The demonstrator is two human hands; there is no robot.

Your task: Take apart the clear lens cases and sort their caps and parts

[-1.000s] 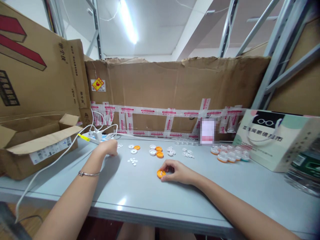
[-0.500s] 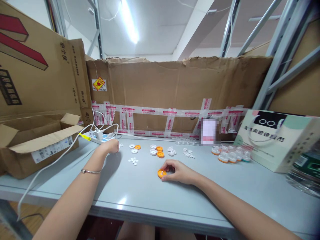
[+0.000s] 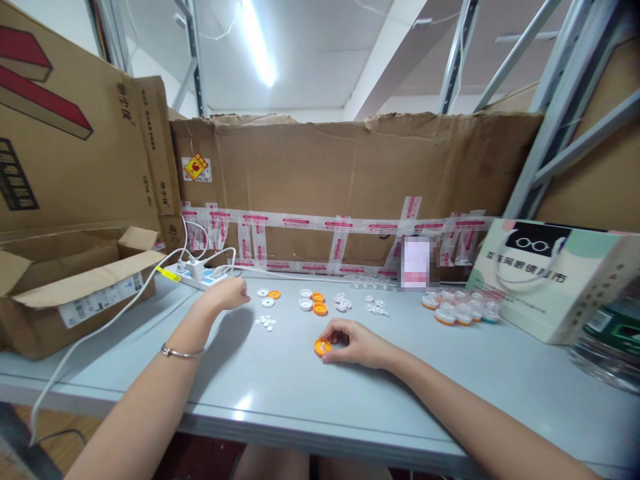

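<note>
My right hand (image 3: 350,342) grips an orange round plastic cap (image 3: 323,347) by its rim on the table, thumb in front and fingers behind; a small pale piece sits inside it. My left hand (image 3: 231,293) is closed, held over the table left of a group of white and orange discs (image 3: 268,302). Whatever its fingers may hold is hidden. Small white round pieces (image 3: 266,323) lie to the right of and below that hand. Beyond my right hand are white and orange ring-shaped caps (image 3: 319,299) and small white parts (image 3: 343,303).
Clear-topped assembled pieces (image 3: 463,308) cluster at the right, by a paper bag (image 3: 533,280) and a large bottle (image 3: 607,347). A power strip (image 3: 197,273) with cables and an open cardboard box (image 3: 85,293) stand left. A tall carton (image 3: 350,173) closes the back.
My left hand has moved slightly right, toward the white and orange discs. My right hand stays in place on the orange cap.
</note>
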